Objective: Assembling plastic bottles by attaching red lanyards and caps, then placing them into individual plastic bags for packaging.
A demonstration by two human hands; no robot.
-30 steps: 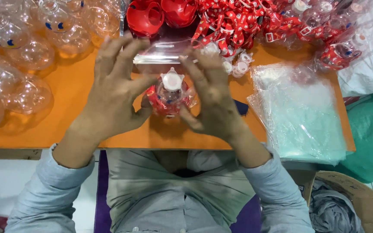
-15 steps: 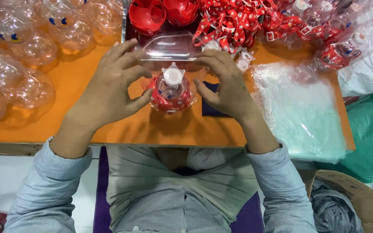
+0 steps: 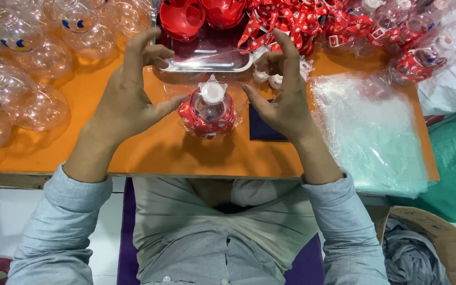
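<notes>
A round clear bottle (image 3: 210, 111) with a white cap and a red strap wrapped around it sits inside a clear plastic bag (image 3: 207, 63), between both hands above the orange table (image 3: 149, 153). My left hand (image 3: 125, 100) pinches the bag's upper left edge with fingers, its thumb against the bottle's left side. My right hand (image 3: 286, 95) holds the bag's right edge, thumb by the bottle's right side. The bag's open end is stretched flat across the top between the fingertips.
Several empty clear round bottles (image 3: 22, 79) crowd the table's left. Red caps (image 3: 183, 18) and a heap of red straps (image 3: 296, 21) lie at the back. A stack of clear bags (image 3: 368, 132) lies on the right. A cardboard box (image 3: 428, 248) stands on the floor at lower right.
Both hands have slid outward and up from around the bottle to the bag's top corners, stretching the bag's mouth flat. The bottle now shows fully between the palms.
</notes>
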